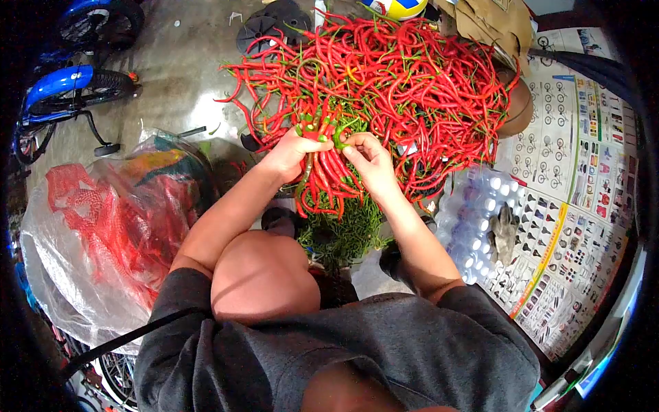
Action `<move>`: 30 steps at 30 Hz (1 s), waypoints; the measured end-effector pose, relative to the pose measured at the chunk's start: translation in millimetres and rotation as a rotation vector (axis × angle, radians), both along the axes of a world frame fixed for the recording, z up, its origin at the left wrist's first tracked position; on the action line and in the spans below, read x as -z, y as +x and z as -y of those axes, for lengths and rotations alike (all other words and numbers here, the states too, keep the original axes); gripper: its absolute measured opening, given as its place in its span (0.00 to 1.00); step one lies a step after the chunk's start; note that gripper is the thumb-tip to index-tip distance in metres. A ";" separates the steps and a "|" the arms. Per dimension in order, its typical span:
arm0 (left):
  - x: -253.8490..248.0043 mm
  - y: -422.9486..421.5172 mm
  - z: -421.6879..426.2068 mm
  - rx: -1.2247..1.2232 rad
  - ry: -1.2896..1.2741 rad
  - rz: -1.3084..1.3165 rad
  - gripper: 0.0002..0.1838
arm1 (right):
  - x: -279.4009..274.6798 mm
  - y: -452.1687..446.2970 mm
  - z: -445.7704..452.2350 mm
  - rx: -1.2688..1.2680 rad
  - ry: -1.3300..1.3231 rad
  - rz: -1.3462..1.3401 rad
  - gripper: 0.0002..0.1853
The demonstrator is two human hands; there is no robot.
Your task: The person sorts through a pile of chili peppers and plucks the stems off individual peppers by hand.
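My left hand (290, 152) is closed around a bunch of long red chili peppers (331, 180), whose tips hang down toward me. Their green stem ends gather near my left thumb. With its thumb and fingers pinched together, my right hand (371, 162) grips a green chili stem (340, 134) at the top of the bunch. Beyond both hands spreads a large heap of red chilies (425, 89). Below the bunch, between my feet, lies a pile of green stems (336, 233), partly hidden by the chilies.
A clear plastic bag with red netting (103, 220) lies at left, near blue bicycles (75, 86). On the right are wrapped plastic bottles (473, 220), a grey glove (504, 233) and a printed bicycle-parts sheet (583, 178). Cardboard (494, 27) and a ball (398, 7) sit behind the heap.
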State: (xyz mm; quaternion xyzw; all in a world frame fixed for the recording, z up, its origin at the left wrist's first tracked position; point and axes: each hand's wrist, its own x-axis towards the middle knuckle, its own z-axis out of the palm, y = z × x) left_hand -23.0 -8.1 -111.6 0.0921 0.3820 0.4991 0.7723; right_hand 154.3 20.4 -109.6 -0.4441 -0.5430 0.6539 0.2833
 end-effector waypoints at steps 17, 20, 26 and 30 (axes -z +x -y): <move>-15.9 3.3 -1.8 0.113 -0.100 -0.026 0.17 | -16.0 -5.5 -15.7 0.080 -0.160 -0.026 0.04; -8.3 3.7 -0.1 0.143 0.003 -0.106 0.17 | -20.1 -3.4 -20.7 0.018 -0.532 -0.351 0.06; 1.0 -11.6 -3.0 -0.055 -0.038 0.096 0.14 | -20.1 8.5 -25.9 0.138 -0.587 -0.158 0.14; 6.7 -16.1 -0.9 -0.168 -0.049 0.219 0.12 | -32.3 4.2 -7.5 -0.086 -0.304 0.105 0.16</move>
